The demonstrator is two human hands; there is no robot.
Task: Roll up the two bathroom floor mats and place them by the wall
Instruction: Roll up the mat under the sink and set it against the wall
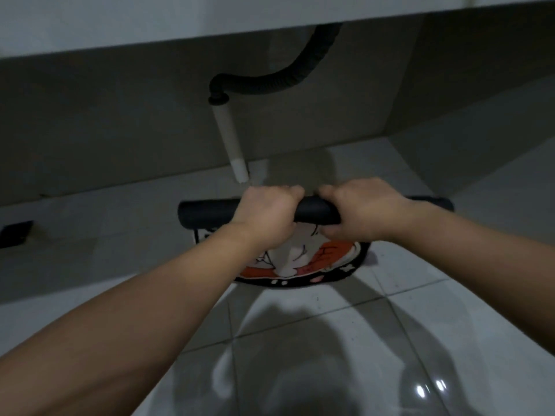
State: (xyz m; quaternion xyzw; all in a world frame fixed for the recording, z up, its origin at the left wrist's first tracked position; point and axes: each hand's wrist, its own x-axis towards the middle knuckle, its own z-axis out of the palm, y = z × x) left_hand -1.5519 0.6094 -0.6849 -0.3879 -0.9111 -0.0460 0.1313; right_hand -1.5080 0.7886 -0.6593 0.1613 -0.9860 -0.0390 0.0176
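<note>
Floor mat (300,259) half rolled, left hand (264,217) and right hand (357,210) clamped on its roll

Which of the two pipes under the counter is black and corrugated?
The curved upper hose is black and ribbed; the straight pipe below it is white and smooth.

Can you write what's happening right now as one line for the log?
step: rolling mat | left hand: gripping black roll | right hand: gripping roll | mat: partly rolled, picture end flat on floor tiles

Mat (300,259) on floor (330,340) (pipe (231,142) behind)
</note>
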